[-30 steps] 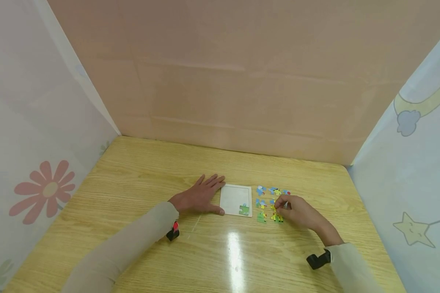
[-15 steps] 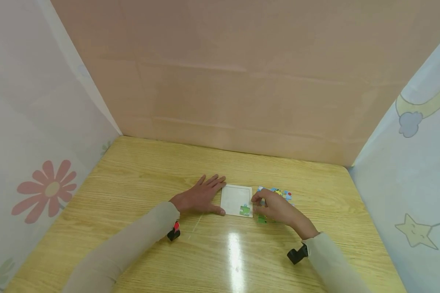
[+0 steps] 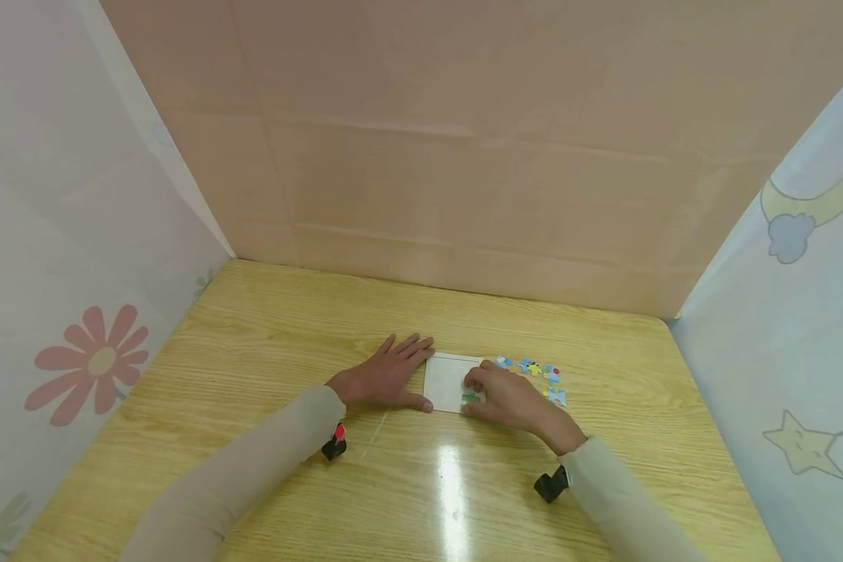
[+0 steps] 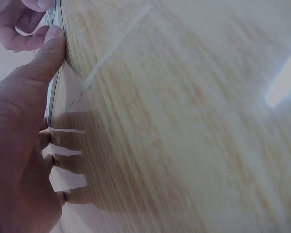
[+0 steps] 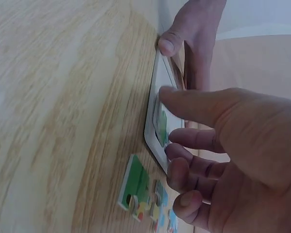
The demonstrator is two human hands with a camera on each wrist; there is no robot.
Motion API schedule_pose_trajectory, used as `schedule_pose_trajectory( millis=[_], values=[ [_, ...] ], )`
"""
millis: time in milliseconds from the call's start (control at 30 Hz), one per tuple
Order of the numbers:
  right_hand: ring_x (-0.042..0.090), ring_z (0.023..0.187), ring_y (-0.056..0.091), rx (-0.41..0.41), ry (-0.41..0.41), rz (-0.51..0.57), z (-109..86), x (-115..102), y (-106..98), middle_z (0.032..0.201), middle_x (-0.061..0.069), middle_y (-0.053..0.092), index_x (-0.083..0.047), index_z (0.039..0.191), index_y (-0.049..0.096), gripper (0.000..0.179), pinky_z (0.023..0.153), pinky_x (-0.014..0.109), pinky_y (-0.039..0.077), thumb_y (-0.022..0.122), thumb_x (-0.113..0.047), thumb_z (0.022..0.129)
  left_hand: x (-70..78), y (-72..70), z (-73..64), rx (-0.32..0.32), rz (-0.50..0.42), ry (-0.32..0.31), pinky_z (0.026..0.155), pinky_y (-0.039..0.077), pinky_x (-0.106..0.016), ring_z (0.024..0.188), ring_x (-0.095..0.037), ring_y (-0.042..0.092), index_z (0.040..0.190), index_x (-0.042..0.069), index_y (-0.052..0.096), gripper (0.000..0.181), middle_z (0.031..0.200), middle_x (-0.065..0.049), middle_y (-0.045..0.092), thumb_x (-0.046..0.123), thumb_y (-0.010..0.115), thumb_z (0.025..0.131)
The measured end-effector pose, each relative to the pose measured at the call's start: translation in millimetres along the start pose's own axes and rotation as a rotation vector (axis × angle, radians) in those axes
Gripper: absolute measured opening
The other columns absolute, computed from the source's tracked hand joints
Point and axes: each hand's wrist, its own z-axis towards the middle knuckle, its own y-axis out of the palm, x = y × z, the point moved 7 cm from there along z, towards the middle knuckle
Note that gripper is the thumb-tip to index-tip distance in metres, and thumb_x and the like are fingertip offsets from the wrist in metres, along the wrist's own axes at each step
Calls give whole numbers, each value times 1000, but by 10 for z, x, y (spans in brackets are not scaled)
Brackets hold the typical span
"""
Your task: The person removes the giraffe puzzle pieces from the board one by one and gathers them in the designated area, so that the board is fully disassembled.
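My left hand (image 3: pixel 385 378) rests on the table with its fingers spread, its thumb and fingertips at the left edge of a square white puzzle tray (image 3: pixel 446 376). Over the tray's near right corner, my right hand (image 3: pixel 511 400) has thumb and fingers bent around a green puzzle piece (image 5: pixel 163 127). In the right wrist view the thumb tip is at one side of that piece and the fingertips at the other, partly hiding it. Another green puzzle piece (image 5: pixel 137 182) lies on the table beside the tray, under the right hand.
Several more puzzle pieces (image 3: pixel 531 367) in blue and yellow lie right of the tray, some covered by the right hand. The wooden table (image 3: pixel 309 312) meets a tan backdrop (image 3: pixel 407 172) behind, with patterned white cloth at both sides.
My right hand has moved left from the loose pieces to the tray's near right corner, uncovering the pieces at the far right. The left hand stays in place.
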Motion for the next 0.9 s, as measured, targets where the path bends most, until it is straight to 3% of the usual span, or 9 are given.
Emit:
schedule_pose_trajectory(
  millis=[300, 700, 900],
  values=[
    [13, 93, 64, 9, -15, 43, 17, -14, 2, 107, 1, 68, -10, 116, 72, 30, 77, 31, 55, 83, -27, 94, -21, 14, 16, 2, 4, 0, 136, 0, -64, 171, -29, 3, 172, 12, 20, 107, 183, -4, 9, 74, 64, 95],
    [12, 92, 64, -8, 48, 74, 22, -4, 9, 105, 0, 68, -13, 110, 71, 28, 79, 33, 56, 87, -26, 91, -17, 19, 10, 6, 3, -7, 136, 1, -64, 171, -29, 5, 172, 12, 22, 107, 183, -4, 11, 73, 64, 95],
    [10, 73, 65, -42, 10, 231, -1, -36, -41, 98, 5, 74, -9, 105, 69, 10, 66, 27, 53, 75, -14, 99, -19, 26, 12, 6, 14, -2, 136, 2, -64, 171, -29, 5, 172, 12, 21, 108, 183, -4, 10, 75, 63, 95]
  ],
)
